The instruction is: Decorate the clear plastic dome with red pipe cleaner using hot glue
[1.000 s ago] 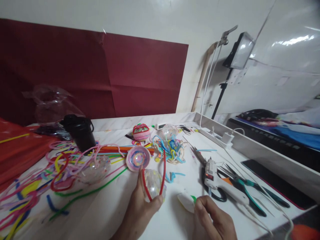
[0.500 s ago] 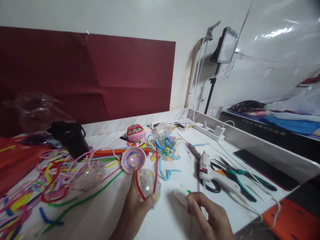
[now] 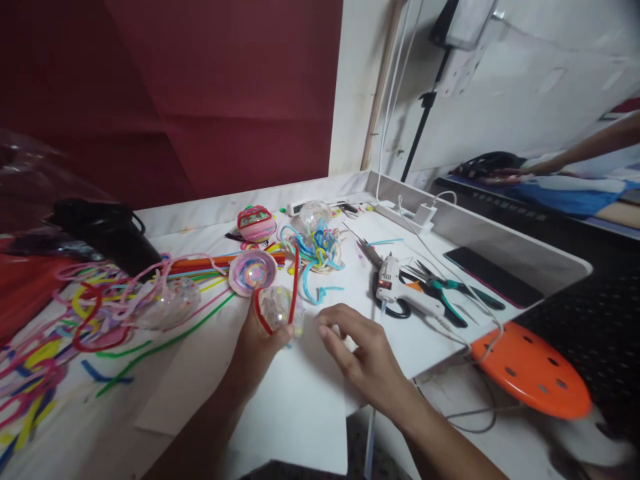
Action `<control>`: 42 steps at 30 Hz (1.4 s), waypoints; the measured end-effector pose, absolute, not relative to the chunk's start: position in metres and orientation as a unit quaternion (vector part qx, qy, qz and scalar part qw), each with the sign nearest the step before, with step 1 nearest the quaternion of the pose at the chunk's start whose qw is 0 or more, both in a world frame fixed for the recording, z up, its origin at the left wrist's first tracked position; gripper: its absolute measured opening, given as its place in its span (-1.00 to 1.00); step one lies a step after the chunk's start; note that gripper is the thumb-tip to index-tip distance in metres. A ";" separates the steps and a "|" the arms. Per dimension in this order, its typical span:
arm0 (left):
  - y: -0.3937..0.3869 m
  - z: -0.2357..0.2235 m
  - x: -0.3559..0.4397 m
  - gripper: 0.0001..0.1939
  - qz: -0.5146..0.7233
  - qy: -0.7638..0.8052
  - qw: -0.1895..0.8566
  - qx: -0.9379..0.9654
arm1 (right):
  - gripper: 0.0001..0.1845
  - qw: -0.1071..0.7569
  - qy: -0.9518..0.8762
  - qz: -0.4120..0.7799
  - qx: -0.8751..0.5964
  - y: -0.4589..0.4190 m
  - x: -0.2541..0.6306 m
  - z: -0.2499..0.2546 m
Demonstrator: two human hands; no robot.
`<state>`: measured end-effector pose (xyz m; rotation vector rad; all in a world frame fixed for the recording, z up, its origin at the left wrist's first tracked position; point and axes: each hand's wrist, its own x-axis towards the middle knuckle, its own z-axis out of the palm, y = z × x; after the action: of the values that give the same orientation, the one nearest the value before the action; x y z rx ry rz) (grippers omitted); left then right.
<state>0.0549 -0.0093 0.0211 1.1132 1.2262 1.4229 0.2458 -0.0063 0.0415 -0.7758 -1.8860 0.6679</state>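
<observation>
Left hand (image 3: 257,352): fingers partly hidden behind clear plastic ball (image 3: 276,308). Right hand (image 3: 367,353): can't tell if fingertips pinch anything. Floodlight (image 3: 470,23), maroon sheet (image 3: 240,87) cut at top; another person's arm (image 3: 600,143) cut at right. Black case (image 3: 510,205) lettering too small.

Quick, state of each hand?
Left hand: closed, holding the clear rounded piece and red strip.
Right hand: partly curled; cannot tell whether it holds anything.
</observation>
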 end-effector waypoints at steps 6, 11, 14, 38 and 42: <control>-0.008 0.025 0.056 -0.32 0.581 0.473 0.461 0.476 | -0.86 0.471 -0.757 0.305 -0.336 0.007 0.222 0.050; -0.008 0.028 0.059 -0.41 0.568 0.487 0.460 0.478 | -0.87 0.462 -0.738 0.345 -0.350 0.020 0.215 0.048; -0.009 0.029 0.059 -0.44 0.563 0.482 0.464 0.485 | -0.90 0.464 -0.721 0.380 -0.347 0.024 0.214 0.048; -0.010 0.029 0.057 -0.38 0.548 0.436 0.489 0.520 | -0.61 0.434 -0.683 0.491 -0.324 0.034 0.214 0.051; -0.008 0.028 0.056 -0.41 0.546 0.427 0.495 0.524 | -0.57 0.437 -0.669 0.507 -0.324 0.036 0.216 0.052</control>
<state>0.0556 -0.0079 0.0277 1.2696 1.0363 1.3243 0.2158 0.0362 0.0524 -0.8067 -1.6633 1.2601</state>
